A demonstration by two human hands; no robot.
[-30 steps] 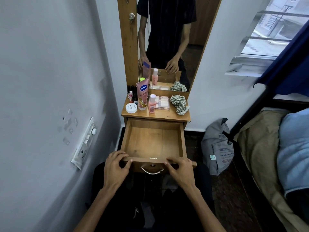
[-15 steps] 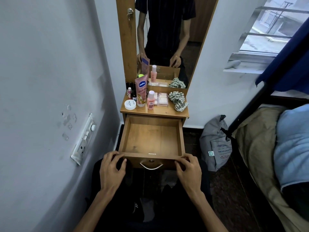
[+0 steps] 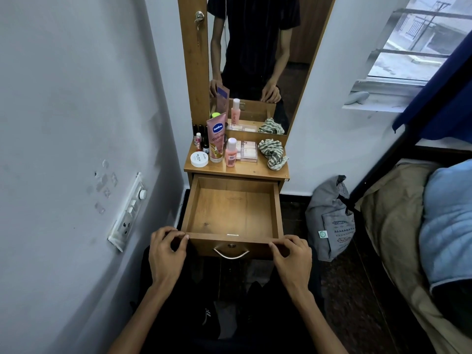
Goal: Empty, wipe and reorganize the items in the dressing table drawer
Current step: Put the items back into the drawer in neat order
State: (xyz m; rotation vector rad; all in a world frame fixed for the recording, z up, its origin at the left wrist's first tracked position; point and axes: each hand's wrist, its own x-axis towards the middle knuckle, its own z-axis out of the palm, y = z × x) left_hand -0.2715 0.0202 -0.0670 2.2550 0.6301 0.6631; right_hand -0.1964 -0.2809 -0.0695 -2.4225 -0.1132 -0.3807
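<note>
Left hand is pinching the left end of the front edge of the drawer, fingertips curled over the top lip at the front-left corner. Right hand is doing the same at the front-right corner, thumb and fingers curled onto the lip. Neither hand is touching the metal handle between them on the drawer front.

The drawer is standing pulled well out from under the desk, and its floor is showing bare wood with nothing lying in it. Judgement: the emptying is done. Whether the wipe has happened I cannot tell; the striped cloth is lying crumpled at the desk's right edge.

The drawer's things are sitting on the desk top: white jar at the front-left corner, Vaseline tube upright just behind it, small bottles along the left edge at the back, pink bottle near the middle, and flat boxes just beside it, toward the cloth.

Judgement on doing this step well:
- Keep both hands pulling evenly, so the drawer is not racking in its slot.
- If it is coming fully out, support it from below before it leaves the opening.
- When reloading, flat boxes first against a back corner, tall tube lying down, and the loose small bottles grouped along one side wall.
- The upright tube and pink bottle could be tipping if the desk is jolted.
</note>
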